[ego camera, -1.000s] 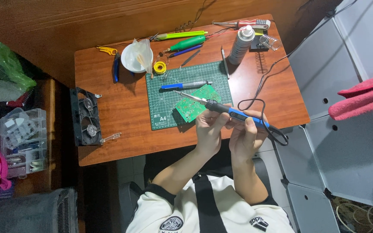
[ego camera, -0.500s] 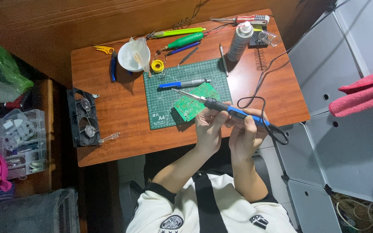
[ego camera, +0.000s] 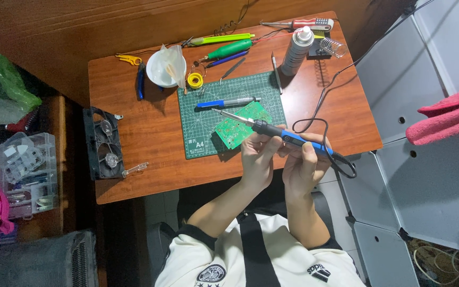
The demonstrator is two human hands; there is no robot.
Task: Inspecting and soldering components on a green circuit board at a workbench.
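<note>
Little differs from the frame 0.5 s earlier: both hands still hold the soldering iron at the desk's front edge. Its tip hides part of the green circuit board on the cutting mat. The left hand and right hand are clamped around the iron's handle, wrists bent inward.

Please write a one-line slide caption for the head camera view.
Both hands, left hand and right hand, hold a blue-handled soldering iron over a green circuit board on a cutting mat.

White bowl left of the green cutting mat; spray can right; fan far left.
</note>
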